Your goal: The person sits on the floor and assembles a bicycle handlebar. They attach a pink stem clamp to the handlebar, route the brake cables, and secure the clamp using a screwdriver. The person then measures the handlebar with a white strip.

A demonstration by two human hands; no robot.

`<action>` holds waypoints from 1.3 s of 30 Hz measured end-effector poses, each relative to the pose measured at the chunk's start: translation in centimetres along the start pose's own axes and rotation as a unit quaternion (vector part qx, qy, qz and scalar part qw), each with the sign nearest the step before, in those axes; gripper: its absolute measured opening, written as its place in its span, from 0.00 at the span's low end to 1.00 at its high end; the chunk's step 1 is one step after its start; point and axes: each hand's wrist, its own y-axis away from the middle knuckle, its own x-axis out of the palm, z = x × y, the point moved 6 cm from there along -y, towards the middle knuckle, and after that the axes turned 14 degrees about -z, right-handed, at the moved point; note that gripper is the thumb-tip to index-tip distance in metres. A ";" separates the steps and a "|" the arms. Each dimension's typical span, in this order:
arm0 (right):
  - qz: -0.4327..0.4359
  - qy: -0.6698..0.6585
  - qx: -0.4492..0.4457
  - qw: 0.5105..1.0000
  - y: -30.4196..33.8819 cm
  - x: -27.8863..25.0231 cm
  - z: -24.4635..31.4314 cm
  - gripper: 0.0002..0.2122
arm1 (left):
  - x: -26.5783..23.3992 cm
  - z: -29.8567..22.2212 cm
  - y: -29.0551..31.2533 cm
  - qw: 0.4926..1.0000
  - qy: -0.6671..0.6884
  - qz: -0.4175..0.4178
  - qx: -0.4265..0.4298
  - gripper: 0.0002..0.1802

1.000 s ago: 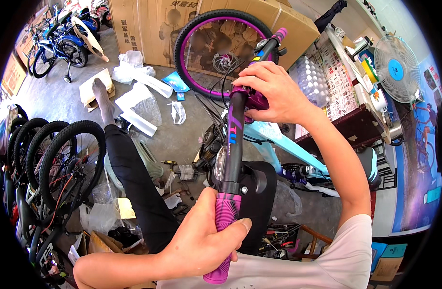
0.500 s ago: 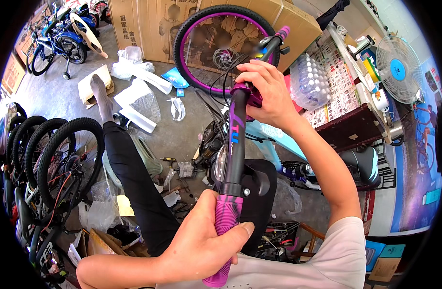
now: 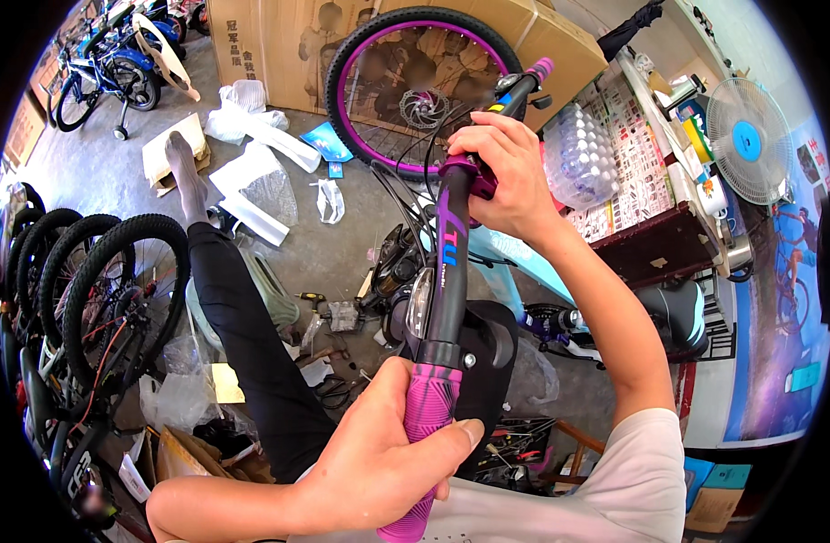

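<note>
A black bicycle handlebar [image 3: 449, 258] runs lengthwise in front of me, from a pink rubber grip [image 3: 430, 398] near my body to a second pink grip [image 3: 541, 69] at the far end. My left hand [image 3: 379, 452] is closed around the near grip, thumb across its top. Near the bar's middle, my right hand [image 3: 514, 181] curls over the purple stem [image 3: 482, 181], which it partly covers. A black brake lever [image 3: 496, 342] sits beside the near grip. Below my right forearm shows the light blue bicycle frame [image 3: 505, 288].
A purple-rimmed wheel [image 3: 342, 109] leans on a large cardboard box [image 3: 284, 54]. Bicycles with black tyres [image 3: 125, 235] crowd the left. Plastic wrapping [image 3: 256, 181] and tools [image 3: 523, 443] litter the floor. Shrink-wrapped bottles [image 3: 579, 156] and a fan [image 3: 748, 140] stand right.
Both hands keep their holds on the grip and the stem. The view has shifted slightly, and the handlebar sits a touch farther right in it.
</note>
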 end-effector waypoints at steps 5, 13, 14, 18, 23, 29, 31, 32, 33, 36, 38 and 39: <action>0.013 -0.020 0.024 0.999 -0.1 -0.2 0.0 0.22 | 0.2 0.1 0.2 0.999 0.028 0.018 0.000 0.21; 0.005 -0.050 0.042 0.998 0.0 0.0 0.5 0.21 | 0.2 0.7 0.4 0.997 0.071 0.028 0.017 0.20; 0.004 -0.060 0.046 0.997 0.0 0.1 0.5 0.21 | 0.1 0.7 0.4 0.996 0.077 0.027 0.017 0.20; 0.015 -0.078 0.037 0.996 0.1 0.2 0.2 0.21 | 0.4 1.2 0.2 0.993 0.113 0.036 0.014 0.21; 0.016 -0.097 0.033 0.995 -0.3 0.8 0.0 0.20 | 0.7 1.2 -0.1 0.977 0.191 0.059 0.070 0.20; 0.035 -0.088 0.039 0.995 -0.3 0.6 0.3 0.21 | -0.5 3.4 -0.8 0.969 0.198 0.124 0.075 0.22; 0.046 -0.095 0.038 0.994 -0.5 1.1 0.4 0.21 | -1.3 4.1 -0.8 0.967 0.190 0.153 0.072 0.22; 0.047 -0.101 0.040 0.993 -0.4 1.3 0.4 0.21 | -1.9 4.4 -0.6 0.966 0.179 0.170 0.072 0.22; 0.050 -0.110 0.054 0.991 0.1 1.3 -0.1 0.21 | -2.4 5.0 -0.4 0.964 0.164 0.192 0.079 0.22; 0.049 -0.118 0.033 0.991 1.0 0.1 -2.1 0.22 | -5.4 6.7 -1.1 0.956 0.088 0.183 0.211 0.23; 0.050 -0.125 0.037 0.990 1.1 0.3 -1.2 0.21 | -9.3 8.6 -4.3 0.934 -0.035 0.013 0.354 0.12; 0.052 -0.122 0.034 0.991 1.0 0.5 -0.8 0.21 | -10.9 11.2 -7.3 0.958 0.073 -0.034 0.276 0.08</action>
